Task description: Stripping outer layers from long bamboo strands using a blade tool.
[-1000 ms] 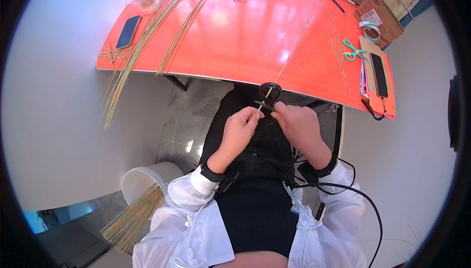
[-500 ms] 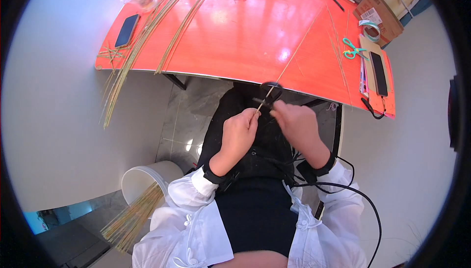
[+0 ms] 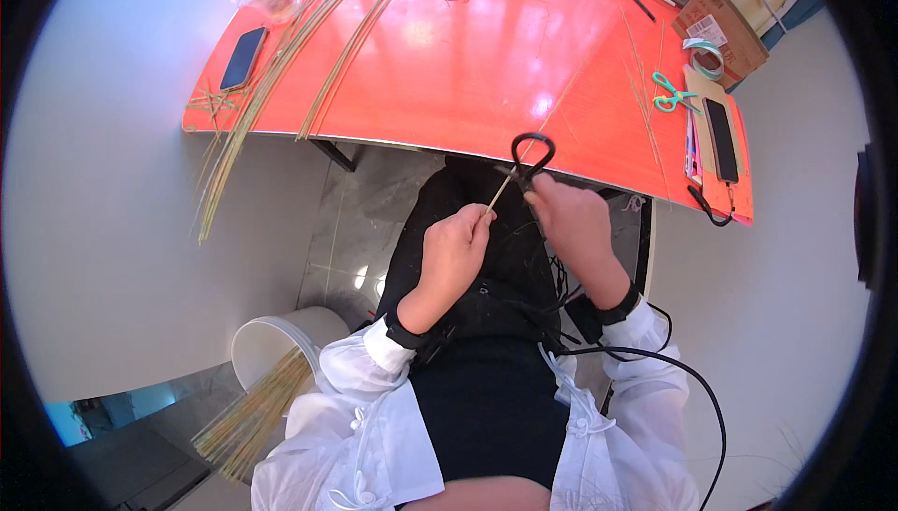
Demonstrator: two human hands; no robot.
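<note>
Pinched in my left hand (image 3: 455, 245) is a thin straw-coloured stalk (image 3: 500, 192), which slants away over the table's near edge. My right hand (image 3: 574, 221) is closed on a pair of black-handled scissors (image 3: 551, 149). One loop handle sticks up beyond the fingers, and the dark blades lie against the stalk, a short way past my left fingertips. How far the blades are apart is too small to tell. Both hands are above my lap, just short of the table.
On the red table (image 3: 449, 90) lie long stalks (image 3: 267, 80), phones (image 3: 243, 59) (image 3: 722, 141), green scissors (image 3: 672, 94) and a tape roll (image 3: 705, 60). A cardboard box (image 3: 725, 29) stands at right. A white bucket (image 3: 257, 347) of stalks lies tipped at lower left. A black cable (image 3: 706, 389) crosses my right sleeve.
My right hand has moved slightly up and away along the stalk with the scissors, whose loop handle now points farther up. My left hand has barely moved.
</note>
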